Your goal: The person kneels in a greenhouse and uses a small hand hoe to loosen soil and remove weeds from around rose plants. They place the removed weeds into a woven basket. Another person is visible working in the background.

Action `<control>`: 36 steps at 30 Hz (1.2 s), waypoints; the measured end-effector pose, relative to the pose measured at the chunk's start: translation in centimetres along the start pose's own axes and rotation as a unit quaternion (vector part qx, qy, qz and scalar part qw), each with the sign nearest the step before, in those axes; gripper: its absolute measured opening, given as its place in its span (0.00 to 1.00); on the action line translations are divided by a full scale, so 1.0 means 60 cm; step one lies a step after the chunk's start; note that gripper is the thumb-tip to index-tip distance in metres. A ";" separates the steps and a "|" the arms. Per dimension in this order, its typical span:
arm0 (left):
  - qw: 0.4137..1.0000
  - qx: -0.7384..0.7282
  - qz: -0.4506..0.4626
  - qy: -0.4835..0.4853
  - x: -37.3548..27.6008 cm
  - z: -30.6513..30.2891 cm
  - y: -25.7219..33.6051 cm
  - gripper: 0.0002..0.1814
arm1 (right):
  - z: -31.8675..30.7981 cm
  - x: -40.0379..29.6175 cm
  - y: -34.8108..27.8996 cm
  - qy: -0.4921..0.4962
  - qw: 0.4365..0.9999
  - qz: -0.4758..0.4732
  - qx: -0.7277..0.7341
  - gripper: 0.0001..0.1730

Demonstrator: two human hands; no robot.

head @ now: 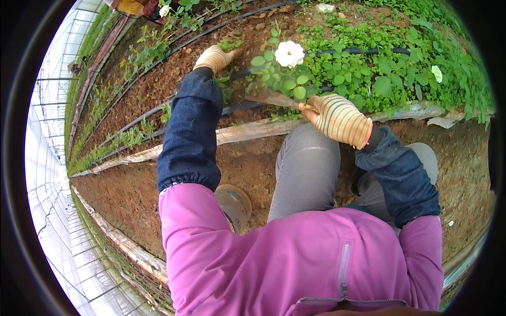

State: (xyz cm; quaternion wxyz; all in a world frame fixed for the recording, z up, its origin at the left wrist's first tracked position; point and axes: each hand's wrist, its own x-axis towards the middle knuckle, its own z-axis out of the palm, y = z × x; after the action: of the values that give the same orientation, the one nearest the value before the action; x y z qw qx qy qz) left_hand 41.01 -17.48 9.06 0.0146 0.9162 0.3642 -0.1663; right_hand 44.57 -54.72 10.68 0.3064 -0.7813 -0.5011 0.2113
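Observation:
My right hand [336, 118], in a striped knit glove, grips a hand tool with a flat, soil-brown blade [272, 97], perhaps a trowel. The blade points left over the bed's edge, below a white rose [289, 54] and its leaves. My left hand [215, 59], in a matching glove, reaches farther out, down at the brown soil. A small tuft of green weeds [229, 45] lies right by its fingers; whether they hold any is unclear.
Dark drip hoses [233, 107] run along the bed. Dense low weeds [355, 71] cover its right side. A pale plastic edging strip [253, 132] borders the dirt path [245, 162]. Beside me stands a bucket [236, 205]. Part of another person [132, 6] shows at upper left.

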 end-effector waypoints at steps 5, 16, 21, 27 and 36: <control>0.998 0.032 0.060 0.008 0.030 0.009 -0.008 0.30 | 0.002 0.000 -0.011 -0.010 1.000 -0.001 0.004 0.24; 0.472 -0.870 0.075 0.120 -0.148 -0.079 -0.230 0.21 | 0.007 0.000 -0.053 -0.096 0.995 -0.020 -0.029 0.25; 0.276 -0.951 0.111 0.082 -0.306 -0.014 -0.289 0.08 | 0.020 0.038 -0.111 -0.210 0.943 0.236 0.107 0.28; 0.202 -0.969 0.052 0.131 -0.443 0.142 -0.313 0.11 | 0.044 0.103 -0.134 -0.081 0.990 0.004 -0.117 0.23; 0.333 -0.923 -0.025 0.189 -0.567 0.240 -0.230 0.06 | 0.075 0.069 -0.186 -0.114 0.968 0.225 -0.018 0.18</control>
State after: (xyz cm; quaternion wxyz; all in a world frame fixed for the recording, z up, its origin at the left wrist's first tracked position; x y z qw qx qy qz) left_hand 4.36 -32.01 7.48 0.7777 0.3138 0.3007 0.4541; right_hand 36.10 -46.26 15.01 0.1781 -0.8499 -0.3479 0.3535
